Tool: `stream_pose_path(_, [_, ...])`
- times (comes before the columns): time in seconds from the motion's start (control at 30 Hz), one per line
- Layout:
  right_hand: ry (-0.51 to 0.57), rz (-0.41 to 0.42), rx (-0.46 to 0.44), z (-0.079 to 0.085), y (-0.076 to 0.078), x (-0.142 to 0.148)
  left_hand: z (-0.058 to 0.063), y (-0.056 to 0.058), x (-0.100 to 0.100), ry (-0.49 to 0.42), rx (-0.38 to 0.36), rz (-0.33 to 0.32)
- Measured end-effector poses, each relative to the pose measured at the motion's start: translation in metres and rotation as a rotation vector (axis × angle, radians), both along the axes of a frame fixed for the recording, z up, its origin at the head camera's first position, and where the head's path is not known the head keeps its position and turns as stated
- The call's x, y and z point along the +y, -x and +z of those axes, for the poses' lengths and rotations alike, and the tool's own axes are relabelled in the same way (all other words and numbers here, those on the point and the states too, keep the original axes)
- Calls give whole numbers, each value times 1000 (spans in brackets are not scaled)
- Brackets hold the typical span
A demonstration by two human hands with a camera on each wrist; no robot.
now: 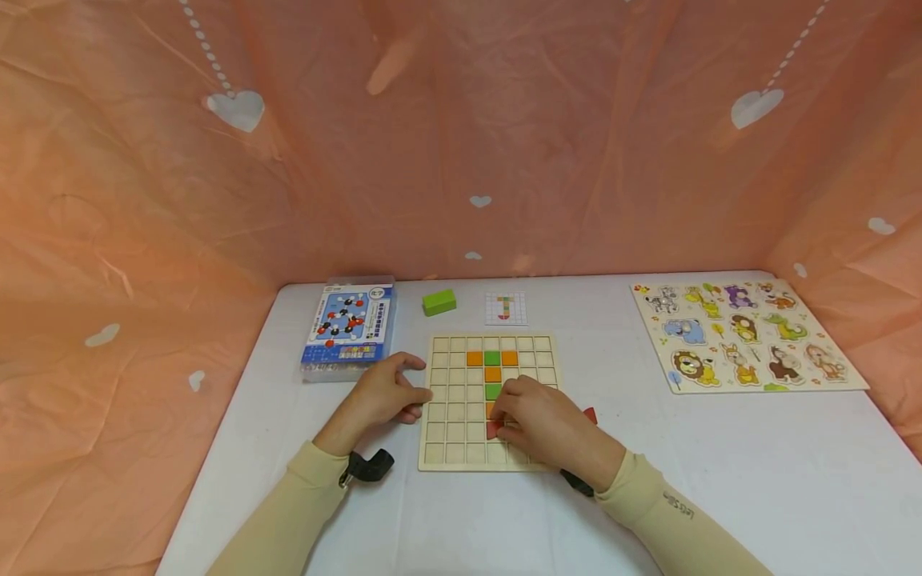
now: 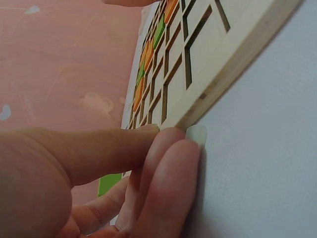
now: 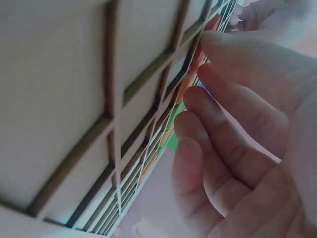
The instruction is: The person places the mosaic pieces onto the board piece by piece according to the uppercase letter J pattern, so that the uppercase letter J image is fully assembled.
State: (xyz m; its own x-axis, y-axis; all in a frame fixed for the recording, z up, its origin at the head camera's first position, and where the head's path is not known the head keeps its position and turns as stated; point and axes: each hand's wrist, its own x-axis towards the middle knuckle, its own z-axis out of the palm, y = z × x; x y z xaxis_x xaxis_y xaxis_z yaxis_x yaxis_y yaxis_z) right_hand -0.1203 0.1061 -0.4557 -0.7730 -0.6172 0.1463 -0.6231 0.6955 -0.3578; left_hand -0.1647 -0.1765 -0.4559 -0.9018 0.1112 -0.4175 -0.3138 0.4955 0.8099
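Observation:
A wooden grid board (image 1: 456, 454) lies flat on the table, with orange and green square tiles in several cells; one green tile (image 1: 492, 358) sits in the upper row. At the board's left edge, my left hand (image 1: 382, 396) pinches the rim between thumb and fingers, as the left wrist view shows. My right hand (image 1: 536, 420) reaches over the lower part of the board and pinches a red tile (image 1: 493, 430) just below the column of tiles. Fingers partly cover this red tile, so its full outline is hidden. Another red piece (image 1: 591, 415) shows behind the right wrist.
A pattern card (image 1: 507, 309) with a coloured J shape lies behind the board, beside a green block (image 1: 439, 302). Back left stands a boxed molecule model kit (image 1: 349, 328). An animal puzzle board (image 1: 745, 336) lies at the right. Pink cloth (image 1: 461, 160) hangs behind the table.

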Motion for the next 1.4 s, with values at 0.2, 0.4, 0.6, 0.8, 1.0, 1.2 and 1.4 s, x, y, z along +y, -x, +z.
stream_pose_path(0.2, [-2, -6, -5, 0, 0, 0, 0, 0, -1, -3, 2, -7])
stream_pose_path(0.4, [1, 0, -2, 2, 1, 1, 0, -1, -1, 2, 3, -10])
stream_pose_path(0.6, [30, -38, 23, 11, 4, 15, -1, 1, 1, 4, 3, -2])
stream_pose_path(0.8, [-8, -136, -11, 16, 4, 46, 1, -1, 3, 11, -8, 7])
stream_pose_path(1.0, [-56, -194, 44, 11, -3, 86, 2, -2, 1, 14, -9, 7])
stream_pose_path(1.2, [-74, -260, 14, 7, -12, 114, 2, -2, 1, 3, -11, 10])
stream_pose_path(1.4, [-63, -285, -28, 6, -17, 125, 2, -2, 1, -1, -14, 9])
